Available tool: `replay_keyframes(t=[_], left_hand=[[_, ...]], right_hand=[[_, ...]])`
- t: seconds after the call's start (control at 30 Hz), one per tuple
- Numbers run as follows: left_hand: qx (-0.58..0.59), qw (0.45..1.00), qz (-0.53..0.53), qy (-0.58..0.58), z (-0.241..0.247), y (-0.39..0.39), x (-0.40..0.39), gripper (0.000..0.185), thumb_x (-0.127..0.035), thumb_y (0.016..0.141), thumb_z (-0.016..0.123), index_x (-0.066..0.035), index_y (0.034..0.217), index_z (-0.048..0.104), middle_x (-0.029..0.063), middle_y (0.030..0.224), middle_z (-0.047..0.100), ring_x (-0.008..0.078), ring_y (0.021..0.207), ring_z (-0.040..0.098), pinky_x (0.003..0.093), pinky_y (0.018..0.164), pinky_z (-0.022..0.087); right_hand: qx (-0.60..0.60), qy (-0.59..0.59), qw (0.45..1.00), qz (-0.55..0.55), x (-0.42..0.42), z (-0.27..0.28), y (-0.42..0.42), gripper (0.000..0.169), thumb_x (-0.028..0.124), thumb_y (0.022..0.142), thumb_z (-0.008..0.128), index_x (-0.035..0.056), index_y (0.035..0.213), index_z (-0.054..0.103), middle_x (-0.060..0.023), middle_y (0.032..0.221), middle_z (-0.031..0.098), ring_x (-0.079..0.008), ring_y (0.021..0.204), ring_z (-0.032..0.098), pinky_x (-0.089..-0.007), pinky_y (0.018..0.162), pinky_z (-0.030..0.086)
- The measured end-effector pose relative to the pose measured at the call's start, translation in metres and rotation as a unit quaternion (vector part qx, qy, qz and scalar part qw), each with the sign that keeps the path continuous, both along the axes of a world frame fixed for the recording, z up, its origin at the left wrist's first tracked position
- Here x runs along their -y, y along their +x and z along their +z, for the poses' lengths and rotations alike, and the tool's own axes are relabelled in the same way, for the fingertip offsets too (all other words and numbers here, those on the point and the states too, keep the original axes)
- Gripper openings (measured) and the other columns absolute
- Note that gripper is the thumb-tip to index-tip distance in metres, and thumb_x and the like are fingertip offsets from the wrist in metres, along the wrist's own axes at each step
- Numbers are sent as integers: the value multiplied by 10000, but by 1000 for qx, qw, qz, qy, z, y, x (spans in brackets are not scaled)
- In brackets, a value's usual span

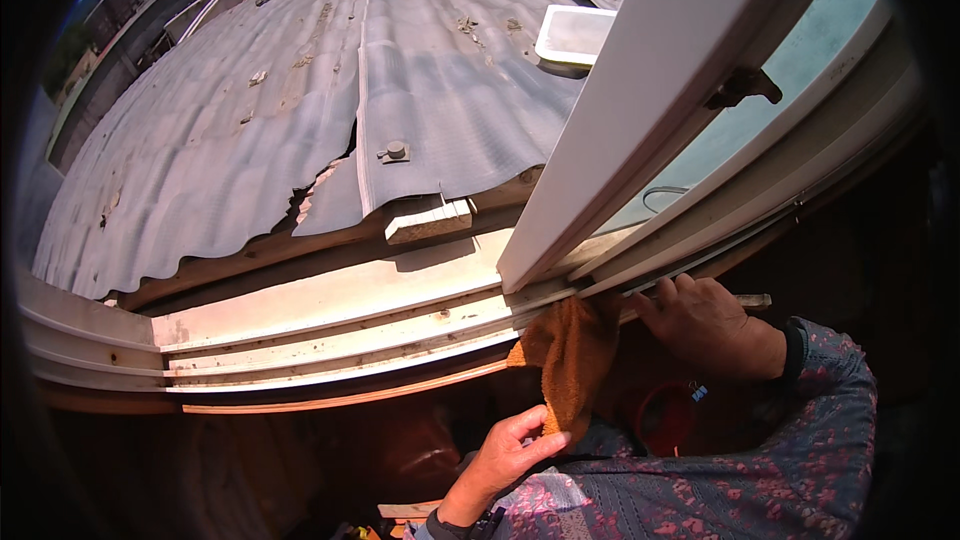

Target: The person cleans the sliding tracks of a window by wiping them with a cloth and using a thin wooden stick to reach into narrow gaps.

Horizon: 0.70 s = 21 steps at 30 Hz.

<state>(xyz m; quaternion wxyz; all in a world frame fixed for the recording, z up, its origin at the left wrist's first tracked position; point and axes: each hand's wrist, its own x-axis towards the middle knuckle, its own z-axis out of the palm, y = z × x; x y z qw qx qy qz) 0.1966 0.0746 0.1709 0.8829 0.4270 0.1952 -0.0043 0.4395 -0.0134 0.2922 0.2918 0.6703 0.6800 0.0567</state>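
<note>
My left hand (pixel 517 450) pinches the lower end of a brown terry cloth (pixel 574 360) between thumb and fingers. The cloth's upper end lies bunched at the window track (pixel 337 345), by the foot of the white sash (pixel 600 127). My right hand (pixel 701 322) is curled at the inner edge of the frame, just right of the cloth. It appears to grip a thin stick (pixel 754 301), whose pale end sticks out behind the hand. The stick's other end is mostly hidden by the fingers and cloth. Dark specks of dirt mark the track.
Outside lies a cracked corrugated roof (pixel 450 105) with a wooden block (pixel 429 221) under its edge and a white tray (pixel 574 34) on top. A dark latch (pixel 742 88) juts from the sash. Below stands a red bucket (pixel 664 420) with a blue clip (pixel 699 392).
</note>
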Motion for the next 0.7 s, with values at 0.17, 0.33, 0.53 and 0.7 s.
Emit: replay_keyframes(t=[0.17, 0.33, 0.53, 0.7], left_hand=[[9, 1000, 24, -16, -22, -8, -1, 192, -161, 887, 636, -11, 1006, 613, -29, 849, 579, 43, 742, 509, 198, 675, 420], [-27, 988, 134, -69, -20, -44, -9, 182, -142, 894, 611, -5, 1014, 605, -4, 849, 583, 61, 748, 507, 212, 703, 426], [-43, 979, 182, -79, -16, -96, -26, 230, -154, 899, 596, 2, 1068, 599, 13, 904, 611, 69, 775, 509, 218, 734, 427], [-33, 958, 268, -92, -9, -150, -40, 265, -152, 894, 597, 13, 1101, 588, 38, 941, 621, 76, 789, 523, 227, 749, 436]], right_hand=[[-27, 25, 999, 28, -10, 3, 3, 336, 217, 797, 564, 79, 1103, 581, -73, 758, 547, -206, 652, 575, -308, 574, 470], [-149, 30, 988, 40, -12, -10, 15, 417, 181, 788, 583, 110, 1199, 579, -146, 855, 549, -240, 699, 593, -333, 576, 488], [-178, 14, 981, 74, -64, -13, -51, 366, 127, 812, 541, 94, 1173, 594, -107, 753, 517, -229, 684, 570, -326, 540, 474], [-135, 28, 980, 141, -116, -27, -113, 334, 147, 843, 532, 52, 1158, 589, -93, 731, 511, -218, 669, 569, -326, 525, 475]])
